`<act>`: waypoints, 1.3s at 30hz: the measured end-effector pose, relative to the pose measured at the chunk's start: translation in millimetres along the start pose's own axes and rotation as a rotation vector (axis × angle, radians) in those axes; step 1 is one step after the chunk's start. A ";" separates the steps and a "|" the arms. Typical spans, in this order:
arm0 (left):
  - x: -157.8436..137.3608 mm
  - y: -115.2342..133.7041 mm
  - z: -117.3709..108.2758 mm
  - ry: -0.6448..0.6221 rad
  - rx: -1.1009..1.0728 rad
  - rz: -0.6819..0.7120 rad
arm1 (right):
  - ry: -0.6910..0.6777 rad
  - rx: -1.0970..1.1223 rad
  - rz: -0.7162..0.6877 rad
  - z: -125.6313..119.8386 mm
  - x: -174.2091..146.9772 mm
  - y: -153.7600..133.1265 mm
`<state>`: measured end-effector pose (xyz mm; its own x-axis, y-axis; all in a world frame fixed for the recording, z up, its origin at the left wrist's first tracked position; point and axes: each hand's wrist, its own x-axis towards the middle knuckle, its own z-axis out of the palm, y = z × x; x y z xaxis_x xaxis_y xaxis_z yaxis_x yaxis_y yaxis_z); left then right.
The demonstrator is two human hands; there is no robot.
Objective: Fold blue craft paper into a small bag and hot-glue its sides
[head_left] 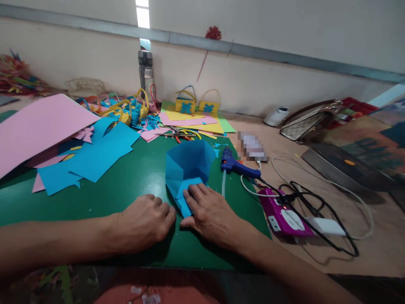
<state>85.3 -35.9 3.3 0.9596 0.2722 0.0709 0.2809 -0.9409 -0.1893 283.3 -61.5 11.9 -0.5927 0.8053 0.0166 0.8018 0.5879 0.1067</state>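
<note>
A folded blue paper piece [188, 169] lies on the green mat [133, 185], its far end standing open like a box. My right hand [210, 215] presses flat on its near folded corner, fingers spread. My left hand [144, 221] rests beside it with the fingers curled, its fingertips touching the near edge of the blue paper. A blue glue gun [237, 166] lies just right of the paper.
Pink sheet [34, 126] and blue sheets [98, 154] cover the left. Scraps, scissors [179, 133] and small yellow paper baskets [185, 103] sit at the back. A purple power strip [281, 215] with cables, a handbag [308, 122] and a dark tray [344, 166] lie at right.
</note>
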 end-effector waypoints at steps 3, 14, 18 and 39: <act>1.7 5.4 0.6 -0.113 -0.101 -0.104 | -0.003 0.001 0.006 0.9 0.7 1.6; 9.1 0.3 2.9 -0.149 -0.116 -0.267 | 0.101 0.081 -0.003 5.7 1.7 5.1; 11.4 0.0 4.1 -0.122 -0.089 -0.264 | 0.104 0.083 0.058 9.2 7.9 7.3; 17.1 -33.2 5.4 0.605 -1.156 -0.604 | 0.431 0.901 0.201 -16.4 6.6 16.0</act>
<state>92.4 1.1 5.5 0.4644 0.8314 0.3052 0.1839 -0.4276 0.8851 291.0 -48.0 30.0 -0.2749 0.9041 0.3272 0.5431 0.4269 -0.7230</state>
